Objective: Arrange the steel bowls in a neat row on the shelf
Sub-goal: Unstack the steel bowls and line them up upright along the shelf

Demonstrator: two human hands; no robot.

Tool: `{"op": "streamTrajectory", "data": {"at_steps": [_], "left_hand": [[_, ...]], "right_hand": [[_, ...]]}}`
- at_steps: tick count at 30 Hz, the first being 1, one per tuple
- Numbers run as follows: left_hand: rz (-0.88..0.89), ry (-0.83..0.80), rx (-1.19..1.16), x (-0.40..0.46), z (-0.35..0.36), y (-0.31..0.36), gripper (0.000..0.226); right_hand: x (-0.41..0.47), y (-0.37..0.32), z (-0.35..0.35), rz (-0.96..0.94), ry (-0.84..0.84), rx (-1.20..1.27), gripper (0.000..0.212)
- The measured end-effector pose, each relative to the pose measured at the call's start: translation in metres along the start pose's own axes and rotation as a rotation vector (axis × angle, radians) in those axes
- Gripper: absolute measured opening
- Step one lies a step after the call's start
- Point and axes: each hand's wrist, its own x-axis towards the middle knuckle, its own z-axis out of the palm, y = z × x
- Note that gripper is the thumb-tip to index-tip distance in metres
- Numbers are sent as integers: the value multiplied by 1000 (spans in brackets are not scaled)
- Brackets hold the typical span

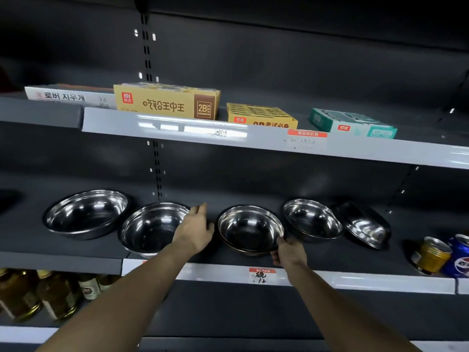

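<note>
On the upper shelf (253, 138), a white box (68, 96) with Korean lettering lies at the far left. Just beside it sits a tan eraser box (165, 102) marked 2B. Farther right is a smaller yellow box (261, 115), and beyond that a teal and white box (352, 123). A price tag (307, 141) with an orange header is fixed to this shelf's front edge, below the yellow box. At the right end of the middle level, a gold can (431, 255) lies tipped, touching a blue cola can (458, 257). Another price tag (261, 275) with handwriting is fixed to that level's edge. Lower left, several bottles (38, 293) of amber liquid lean together.
</note>
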Motion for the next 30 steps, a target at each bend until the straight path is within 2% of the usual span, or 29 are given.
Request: {"op": "streamTrajectory", "data": {"at_steps": [6, 10, 14, 19, 30], "left_hand": [[-31, -28, 80, -2, -2, -11, 61], [13, -33, 220, -1, -2, -16, 50], [37, -54, 282, 1, 0, -19, 49], [72, -61, 264, 4, 6, -12, 46], [274, -92, 197, 20, 27, 33, 50]], "right_hand": [[1, 4, 7, 36, -27, -16, 23], [-1, 4, 6, 58, -26, -11, 25], [-5, 3, 1, 62, 8, -31, 32], [-8, 5, -13, 72, 73, -36, 34], [-18, 19, -55, 97, 231, -48, 34]]}}
